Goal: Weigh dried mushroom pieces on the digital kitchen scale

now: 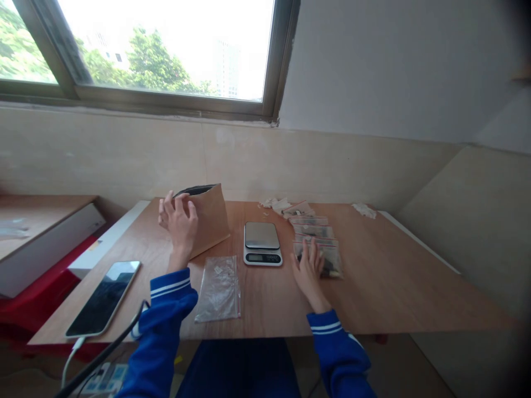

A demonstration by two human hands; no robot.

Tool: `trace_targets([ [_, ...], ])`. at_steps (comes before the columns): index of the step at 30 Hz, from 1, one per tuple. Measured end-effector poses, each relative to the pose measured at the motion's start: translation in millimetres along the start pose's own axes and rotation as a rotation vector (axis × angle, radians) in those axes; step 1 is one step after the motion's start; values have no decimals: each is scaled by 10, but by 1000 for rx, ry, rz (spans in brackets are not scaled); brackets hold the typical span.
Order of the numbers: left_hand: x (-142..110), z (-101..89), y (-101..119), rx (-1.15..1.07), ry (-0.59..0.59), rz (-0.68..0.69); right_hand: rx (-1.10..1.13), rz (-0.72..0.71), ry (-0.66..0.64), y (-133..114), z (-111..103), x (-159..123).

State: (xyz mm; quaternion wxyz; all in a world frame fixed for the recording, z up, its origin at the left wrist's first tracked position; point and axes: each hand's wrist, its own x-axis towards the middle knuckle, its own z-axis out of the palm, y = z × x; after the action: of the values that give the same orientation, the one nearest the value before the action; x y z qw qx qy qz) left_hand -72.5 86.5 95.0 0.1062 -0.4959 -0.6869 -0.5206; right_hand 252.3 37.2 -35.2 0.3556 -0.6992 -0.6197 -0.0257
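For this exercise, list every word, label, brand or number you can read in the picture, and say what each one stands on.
No text can be read.
Scale: its display shows dark marks, too small to read.
Empty bag: a small white label, blurred.
Phone: screen dark, nothing on it.
Paper bag at the left hand: no print seen.
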Motion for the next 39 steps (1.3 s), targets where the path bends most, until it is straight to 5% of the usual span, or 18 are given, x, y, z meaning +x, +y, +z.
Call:
trace_targets([
  [5,-416,-301,207,-127,75,118,344,-431,12,-1186,-134,-332],
  [9,-867,-587,295,-340,11,23,395,-633,-54,-1728,-293,-418],
  [15,-1040,-717,33,-321,-430,126,423,-659,-71,-1675,-166,-483],
  [18,-1022,-704,-104,-262,-524,156,459,-589,25,-1594,-63,-535],
  [22,-1009,-702,-134,-189,-458,129,446,-544,105,-1610,-22,-561],
  [29,-791,-686,-17,-232,-238,-54,411,-758,-128,-1699,-72,-600],
  [35,-880,-726,-43,-301,-327,-39,207,-641,-262,-1815,-101,-384],
  [39,-1074,-765,-20,-318,-374,14,265,-698,-217,-1939,120,-155],
])
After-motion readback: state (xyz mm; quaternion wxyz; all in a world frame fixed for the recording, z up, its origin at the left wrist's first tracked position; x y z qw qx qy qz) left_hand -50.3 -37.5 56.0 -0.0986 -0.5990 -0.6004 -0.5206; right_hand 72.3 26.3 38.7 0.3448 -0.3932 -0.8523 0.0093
